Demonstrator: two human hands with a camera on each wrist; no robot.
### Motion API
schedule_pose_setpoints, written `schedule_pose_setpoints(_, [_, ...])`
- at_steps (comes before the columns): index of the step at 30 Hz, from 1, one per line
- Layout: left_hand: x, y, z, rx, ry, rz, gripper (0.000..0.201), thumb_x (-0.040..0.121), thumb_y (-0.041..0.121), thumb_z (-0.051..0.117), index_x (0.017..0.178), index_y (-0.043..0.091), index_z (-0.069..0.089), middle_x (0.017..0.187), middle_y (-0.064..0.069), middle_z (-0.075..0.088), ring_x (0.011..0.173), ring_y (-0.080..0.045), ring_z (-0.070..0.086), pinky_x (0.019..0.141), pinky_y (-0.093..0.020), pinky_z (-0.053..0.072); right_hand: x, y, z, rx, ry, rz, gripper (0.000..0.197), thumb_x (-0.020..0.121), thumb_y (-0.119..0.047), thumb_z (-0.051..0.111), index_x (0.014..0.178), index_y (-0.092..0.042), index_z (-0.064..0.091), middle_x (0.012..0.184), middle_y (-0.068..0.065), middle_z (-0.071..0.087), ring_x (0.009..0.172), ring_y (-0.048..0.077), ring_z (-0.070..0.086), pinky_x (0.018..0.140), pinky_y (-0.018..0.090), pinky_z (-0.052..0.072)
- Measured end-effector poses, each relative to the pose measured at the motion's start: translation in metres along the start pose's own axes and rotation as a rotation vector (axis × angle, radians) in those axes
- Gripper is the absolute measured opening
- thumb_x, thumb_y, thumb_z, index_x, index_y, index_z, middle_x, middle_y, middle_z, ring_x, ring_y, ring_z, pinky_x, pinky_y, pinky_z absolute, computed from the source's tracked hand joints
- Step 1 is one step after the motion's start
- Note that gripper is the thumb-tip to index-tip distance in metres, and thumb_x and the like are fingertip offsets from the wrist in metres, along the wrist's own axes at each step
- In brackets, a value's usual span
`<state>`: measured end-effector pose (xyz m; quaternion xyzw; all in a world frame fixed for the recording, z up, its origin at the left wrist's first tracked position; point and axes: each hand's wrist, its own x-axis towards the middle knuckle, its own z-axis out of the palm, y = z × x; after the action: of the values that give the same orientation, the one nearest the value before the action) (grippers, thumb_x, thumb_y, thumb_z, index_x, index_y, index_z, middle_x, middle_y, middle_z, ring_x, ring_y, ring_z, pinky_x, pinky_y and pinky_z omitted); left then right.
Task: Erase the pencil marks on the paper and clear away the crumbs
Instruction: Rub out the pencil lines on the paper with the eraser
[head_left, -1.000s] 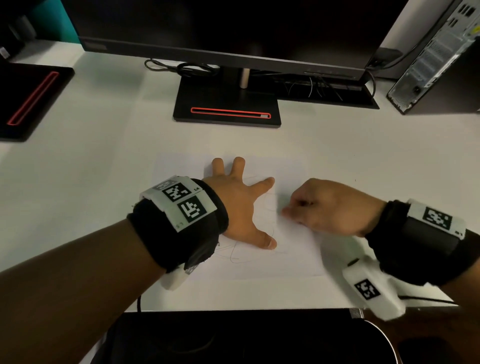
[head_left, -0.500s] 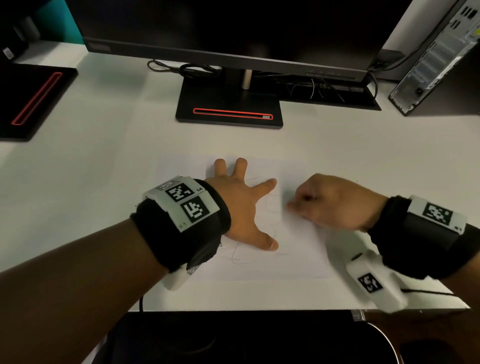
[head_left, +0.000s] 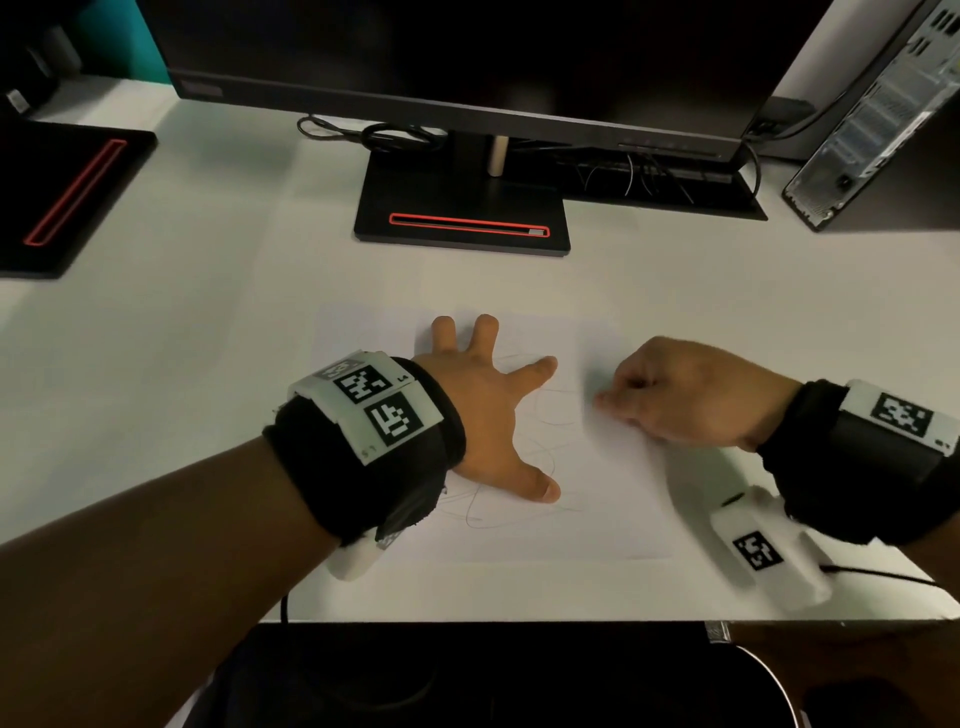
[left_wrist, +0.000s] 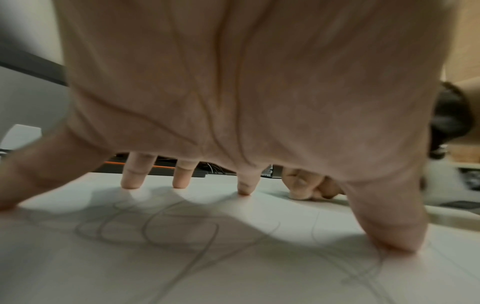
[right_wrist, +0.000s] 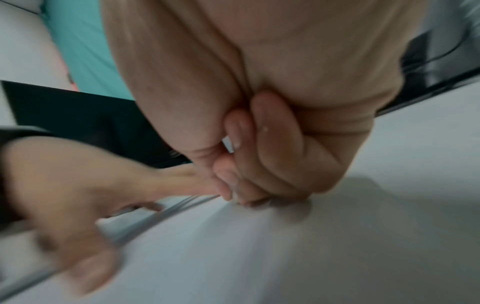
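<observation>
We see one sheet of paper (head_left: 587, 525) on the white desk (head_left: 182, 332), two hands, and several looping pencil marks (left_wrist: 161, 232) whose number we cannot count. Our left hand (head_left: 488, 415) lies flat on the sheet with all five fingers spread and straight, the fingertips (left_wrist: 244, 190) pressing down; the pencil loops run under the palm and out between thumb and forefinger. Our right hand (head_left: 685, 395) rests on the sheet's right part, just beside the left forefinger, its fingers (right_wrist: 272, 148) curled tight toward the thumb with the tips low on the paper. Whether they pinch an eraser we cannot tell, since the hand is blurred and nothing shows clearly in the pinch. The sheet lies with its long axis running left to right across the desk, its near edge roughly parallel to the desk's front edge. Beyond it stands one monitor (head_left: 467, 52) on a black base (head_left: 462, 208).
</observation>
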<state>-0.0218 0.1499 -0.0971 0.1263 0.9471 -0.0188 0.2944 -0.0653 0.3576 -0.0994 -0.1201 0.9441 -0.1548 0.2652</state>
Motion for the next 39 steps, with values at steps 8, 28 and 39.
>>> schedule_pose_setpoints(8, [0.000,0.001,0.000,-0.001,-0.002,-0.002,0.115,0.066,0.092,0.055,0.151,0.055,-0.013,0.160,-0.002,-0.015,0.146,-0.042,-0.002,0.102,-0.056,0.036,0.002,-0.003,0.002,0.058,-0.012,0.012,0.044,0.097,-0.033,0.057,0.070,0.002,0.056,0.051,0.000,0.049,0.041,0.013,0.040,0.048,0.026,0.037])
schedule_pose_setpoints(28, [0.001,-0.001,0.001,0.002,0.000,-0.002,0.116,0.065,0.093,0.055,0.150,0.056,-0.014,0.161,-0.003,-0.014,0.146,-0.043,-0.003,0.102,-0.059,0.034,0.007,-0.009,0.005,0.107,-0.039,-0.003,0.044,0.096,-0.033,0.058,0.067,0.000,0.054,0.052,0.003,0.046,0.044,0.018,0.040,0.043,0.023,0.035])
schedule_pose_setpoints(39, [0.001,-0.002,0.003,-0.012,0.006,0.003,0.116,0.064,0.093,0.055,0.150,0.057,-0.013,0.160,-0.001,-0.013,0.145,-0.041,-0.002,0.103,-0.062,0.033,0.007,-0.005,-0.004,0.099,-0.012,0.058,0.042,0.096,-0.034,0.059,0.064,-0.007,0.058,0.051,0.002,0.049,0.045,0.019,0.041,0.042,0.022,0.036])
